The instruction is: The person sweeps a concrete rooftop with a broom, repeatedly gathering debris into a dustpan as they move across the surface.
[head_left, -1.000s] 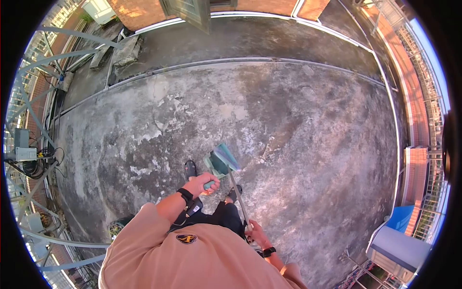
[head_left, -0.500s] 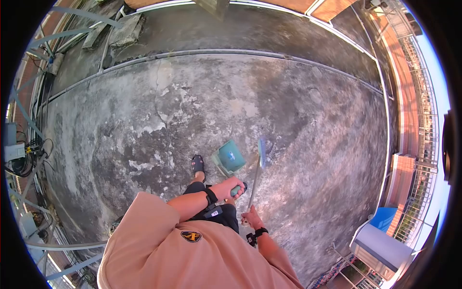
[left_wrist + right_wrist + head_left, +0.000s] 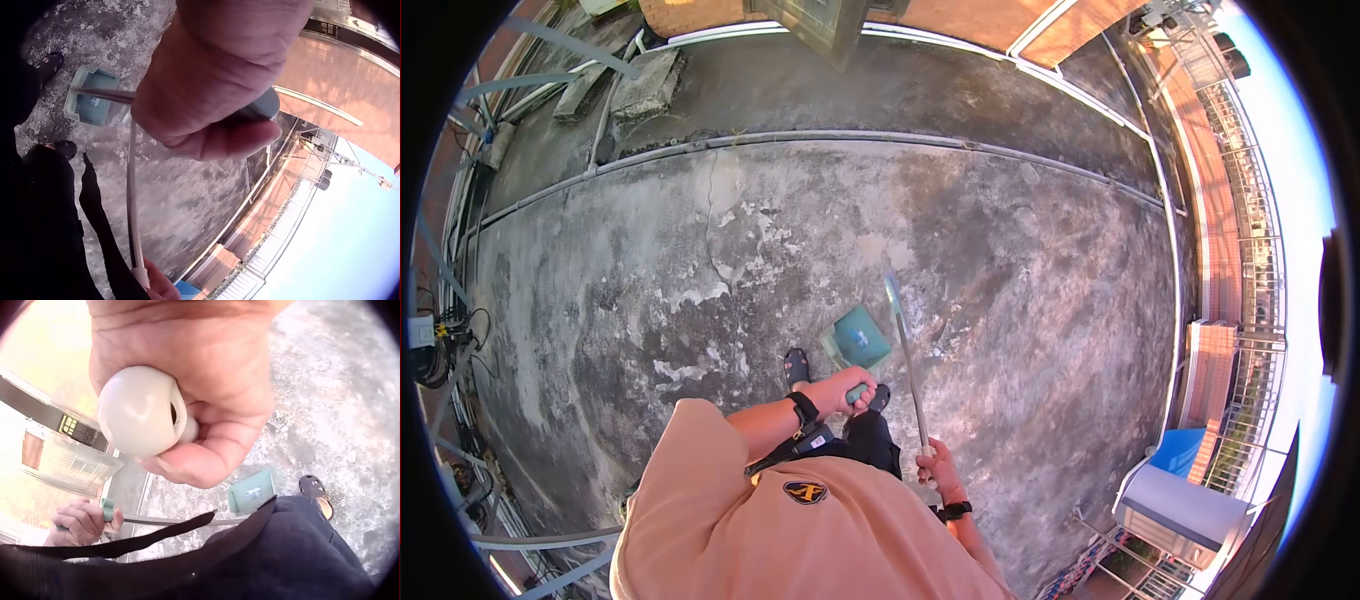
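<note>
1. Gripping the handle (image 3: 856,393) of the dustpan (image 3: 857,338), the left hand (image 3: 840,388) has its fingers curled tight round the teal grip. The forearm reaches forward across the body, bent at the elbow.
2. The dustpan hangs low over the floor (image 3: 1020,300), just ahead of the sandals (image 3: 797,365) and near the floor's middle. Whether it touches cannot be told.
3. The right hand (image 3: 935,468) sits lower, by the hip, its fist closed round the white knob at the top of the broom (image 3: 910,375).
4. The broom's stick slants forward from that fist, and the brush head lies just past the dustpan's right side.
</note>
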`<state>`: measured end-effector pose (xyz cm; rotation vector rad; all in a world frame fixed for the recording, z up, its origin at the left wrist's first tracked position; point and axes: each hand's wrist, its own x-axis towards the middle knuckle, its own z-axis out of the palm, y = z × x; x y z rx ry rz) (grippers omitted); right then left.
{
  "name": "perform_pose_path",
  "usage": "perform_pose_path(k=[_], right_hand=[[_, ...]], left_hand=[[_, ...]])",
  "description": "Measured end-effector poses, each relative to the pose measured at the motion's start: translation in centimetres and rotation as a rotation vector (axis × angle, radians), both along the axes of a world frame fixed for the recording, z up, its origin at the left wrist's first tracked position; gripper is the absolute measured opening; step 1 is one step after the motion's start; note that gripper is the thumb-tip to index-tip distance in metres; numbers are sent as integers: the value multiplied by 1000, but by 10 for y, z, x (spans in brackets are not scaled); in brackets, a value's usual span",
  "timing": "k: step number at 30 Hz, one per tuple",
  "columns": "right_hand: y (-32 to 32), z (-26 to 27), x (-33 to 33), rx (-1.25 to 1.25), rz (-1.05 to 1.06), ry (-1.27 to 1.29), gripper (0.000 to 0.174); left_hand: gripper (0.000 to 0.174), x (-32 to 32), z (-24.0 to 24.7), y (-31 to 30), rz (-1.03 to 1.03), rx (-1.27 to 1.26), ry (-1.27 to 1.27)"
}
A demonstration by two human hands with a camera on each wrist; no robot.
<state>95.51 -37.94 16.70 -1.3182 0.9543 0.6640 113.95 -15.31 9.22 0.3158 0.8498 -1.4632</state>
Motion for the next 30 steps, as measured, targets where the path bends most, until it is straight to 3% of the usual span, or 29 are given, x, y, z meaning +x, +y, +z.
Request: perform_pose_path(k=[6,8,12,13,15,18,20,22,24,25,27,30], right_hand=[[-56,-14,104,-169,66,-143,49],[-86,-33,143,-203,89,-177,43],[-129,-80,217,-72,-43,-273,38],[-138,-107,228,-113,10,-273,37],[-140,-139,245,-220,201,-258,38],[-105,-163,222,-188,281,-217,50],[-75,-163,182,-233,551,-91,63],[-59,-154,143,-108,664,-45,71],[-61,-109,132,98,626,8,55],[-64,-96,128,93,622,8,55],[-68,-77,129,362,324,-34,48],[-66,-50,138,295,202,-56,45]], left_hand=[[13,46,43,23,-123,43,-168],[14,63,58,21,-40,80,-248],[14,96,44,17,-19,95,-331],[10,101,21,20,-12,82,-248],[9,113,23,15,28,181,-268],[12,137,22,7,12,260,-234],[18,153,18,2,-26,261,-176],[17,164,17,-1,-30,268,-164],[17,173,15,-3,-70,248,-146],[17,176,16,-3,-73,242,-147],[17,187,21,-4,-43,246,-156],[16,202,47,-7,-24,309,-187]])
